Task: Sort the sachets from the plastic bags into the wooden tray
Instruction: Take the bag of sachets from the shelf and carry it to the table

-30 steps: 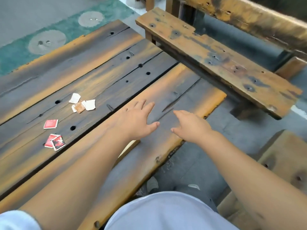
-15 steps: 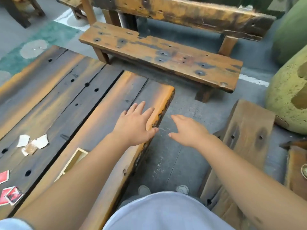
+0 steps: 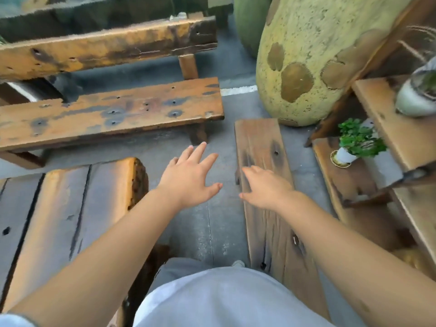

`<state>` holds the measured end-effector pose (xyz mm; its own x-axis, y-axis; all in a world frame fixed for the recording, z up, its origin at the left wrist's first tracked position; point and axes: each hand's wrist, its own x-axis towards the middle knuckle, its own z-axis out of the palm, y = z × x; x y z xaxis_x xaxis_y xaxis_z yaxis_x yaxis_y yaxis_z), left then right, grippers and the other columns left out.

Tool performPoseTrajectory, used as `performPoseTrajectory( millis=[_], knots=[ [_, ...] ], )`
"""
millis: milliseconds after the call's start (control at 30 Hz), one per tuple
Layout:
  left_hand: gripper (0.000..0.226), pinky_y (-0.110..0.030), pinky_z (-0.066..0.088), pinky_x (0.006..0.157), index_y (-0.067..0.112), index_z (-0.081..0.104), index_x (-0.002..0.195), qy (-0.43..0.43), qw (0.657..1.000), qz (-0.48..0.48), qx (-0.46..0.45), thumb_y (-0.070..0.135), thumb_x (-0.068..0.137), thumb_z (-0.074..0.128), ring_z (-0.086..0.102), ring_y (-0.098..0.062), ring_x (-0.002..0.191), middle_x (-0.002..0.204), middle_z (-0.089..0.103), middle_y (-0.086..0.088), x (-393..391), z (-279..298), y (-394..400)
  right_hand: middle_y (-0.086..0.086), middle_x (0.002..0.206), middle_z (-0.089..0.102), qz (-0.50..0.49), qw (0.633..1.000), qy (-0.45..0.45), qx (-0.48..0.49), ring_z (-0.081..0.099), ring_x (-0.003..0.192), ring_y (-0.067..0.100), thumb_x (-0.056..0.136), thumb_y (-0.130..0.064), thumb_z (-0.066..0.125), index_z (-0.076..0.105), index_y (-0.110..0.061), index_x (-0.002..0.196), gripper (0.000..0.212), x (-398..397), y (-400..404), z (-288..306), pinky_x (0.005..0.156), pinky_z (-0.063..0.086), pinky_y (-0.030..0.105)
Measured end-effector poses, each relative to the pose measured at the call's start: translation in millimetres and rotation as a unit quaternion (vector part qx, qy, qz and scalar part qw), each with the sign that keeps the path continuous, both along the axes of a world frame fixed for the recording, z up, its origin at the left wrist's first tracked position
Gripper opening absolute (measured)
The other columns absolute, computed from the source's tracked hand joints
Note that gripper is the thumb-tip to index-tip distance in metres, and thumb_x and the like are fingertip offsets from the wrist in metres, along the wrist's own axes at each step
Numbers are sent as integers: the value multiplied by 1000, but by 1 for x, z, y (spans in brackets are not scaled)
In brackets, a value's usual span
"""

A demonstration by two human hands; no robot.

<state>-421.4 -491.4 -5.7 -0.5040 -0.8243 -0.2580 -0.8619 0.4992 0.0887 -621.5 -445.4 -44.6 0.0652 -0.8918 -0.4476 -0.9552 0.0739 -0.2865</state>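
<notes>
My left hand [image 3: 191,178] hovers over the grey floor just past the right end of the wooden table [image 3: 70,208], fingers spread and straight, holding nothing. My right hand [image 3: 264,187] is stretched out above a low wooden bench [image 3: 271,232] on the right, fingers extended and empty. No sachets, plastic bags or wooden tray appear in the head view.
A long wooden bench [image 3: 113,114] with a backrest [image 3: 106,48] stands across the gap ahead. A large yellow-green rounded sculpture [image 3: 306,55] sits at the back right. Wooden shelves [image 3: 389,138] on the right carry a small potted plant [image 3: 354,142] and a white pot [image 3: 415,100].
The view has swung right, away from the table. The sachets and the tray corner have left the frame. Both hands stay outstretched and empty, now over the floor and the low bench.
</notes>
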Motion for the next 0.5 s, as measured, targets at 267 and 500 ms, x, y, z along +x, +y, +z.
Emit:
performPoseTrajectory(
  millis=[267, 500],
  knots=[
    [79, -53, 20, 117, 32, 22, 151, -3, 979, -203, -3, 67, 85, 45, 7, -33, 150, 164, 8, -7, -129, -9, -24, 11, 142, 46, -195, 981, -4, 21, 48, 127, 37, 82, -53, 62, 35, -19, 141, 73, -98, 52, -14, 98, 47, 50],
    [80, -53, 21, 117, 34, 19, 152, -1, 924, -381, 7, 68, 84, 44, 6, -32, 150, 164, 8, -6, -231, -15, -35, 7, 147, 41, -370, 928, 3, 32, 44, 132, 33, 85, -54, 60, 32, -20, 144, 74, -146, 95, -13, 102, 45, 48]
  ],
)
